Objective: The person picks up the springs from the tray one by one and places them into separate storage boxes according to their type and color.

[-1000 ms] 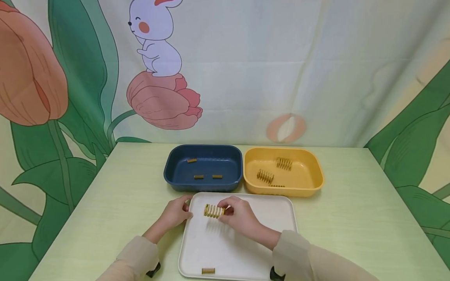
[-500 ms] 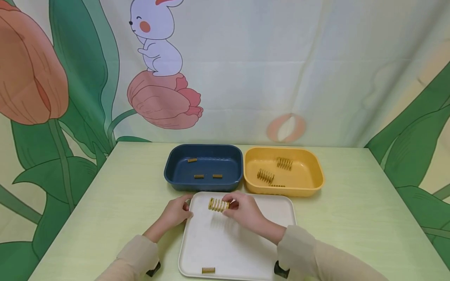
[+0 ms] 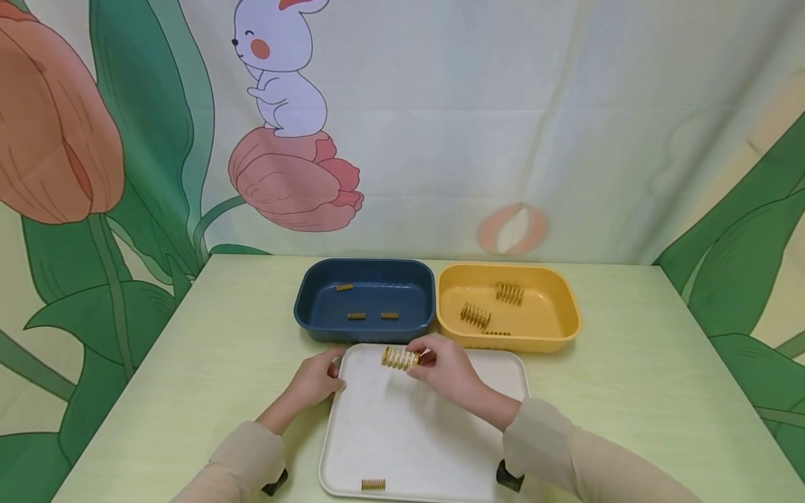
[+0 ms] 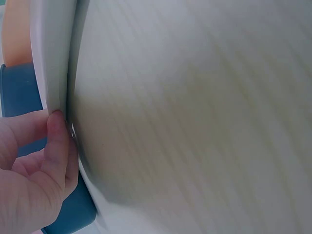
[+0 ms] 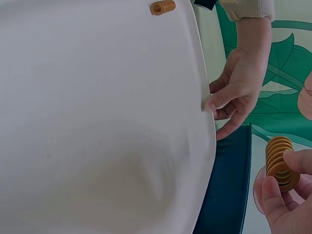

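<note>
My right hand pinches one end of a large brass-coloured coil spring, held sideways over the far part of the white tray. In the right wrist view the thumb and fingers close on the rim of that spring. At the tray's far left corner my left hand grips the edge, thumb on top and fingers curled beneath; the left wrist view shows the same pinch on the rim. A smaller spring lies near the tray's front left.
Behind the tray stand a blue bin with several small springs and, right beside it, a yellow bin with large springs. Both sit on a pale green table. A printed curtain hangs behind.
The right hand has carried the large spring a little right and away from me, toward the bins. The left hand keeps its place on the tray's edge.
</note>
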Motion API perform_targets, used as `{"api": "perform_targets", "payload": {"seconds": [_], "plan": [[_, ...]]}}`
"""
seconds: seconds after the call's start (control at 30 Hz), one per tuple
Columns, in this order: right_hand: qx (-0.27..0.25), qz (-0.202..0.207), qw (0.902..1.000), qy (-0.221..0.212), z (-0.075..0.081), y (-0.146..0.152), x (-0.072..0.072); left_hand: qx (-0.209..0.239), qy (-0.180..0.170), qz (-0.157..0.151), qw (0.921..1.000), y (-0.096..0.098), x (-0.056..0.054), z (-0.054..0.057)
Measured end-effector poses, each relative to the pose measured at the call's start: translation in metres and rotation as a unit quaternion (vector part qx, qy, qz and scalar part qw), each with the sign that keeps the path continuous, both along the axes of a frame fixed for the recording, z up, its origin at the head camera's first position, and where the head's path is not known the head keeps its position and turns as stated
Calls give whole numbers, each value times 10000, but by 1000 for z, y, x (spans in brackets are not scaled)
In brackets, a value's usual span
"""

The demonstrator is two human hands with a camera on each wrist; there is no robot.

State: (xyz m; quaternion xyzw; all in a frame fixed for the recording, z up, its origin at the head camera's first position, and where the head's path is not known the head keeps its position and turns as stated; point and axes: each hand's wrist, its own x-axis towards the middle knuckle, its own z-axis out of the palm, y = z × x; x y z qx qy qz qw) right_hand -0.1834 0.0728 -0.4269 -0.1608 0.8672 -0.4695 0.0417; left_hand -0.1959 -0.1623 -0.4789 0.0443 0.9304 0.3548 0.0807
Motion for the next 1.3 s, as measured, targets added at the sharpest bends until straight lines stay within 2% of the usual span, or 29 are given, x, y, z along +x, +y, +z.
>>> {"api": "perform_targets", "payload": {"seconds": [0.5, 0.77, 1.3], "plan": [[-250, -251, 9991, -229, 2, 14, -11, 0, -85, 70, 9999, 1, -1, 0], [-405, -504, 9978, -141, 7, 24, -18, 4, -74, 63, 10000, 1, -1, 0], [-404, -604, 9974, 5, 15, 40, -29, 10, -131, 132, 9998, 1, -2, -2]]}}
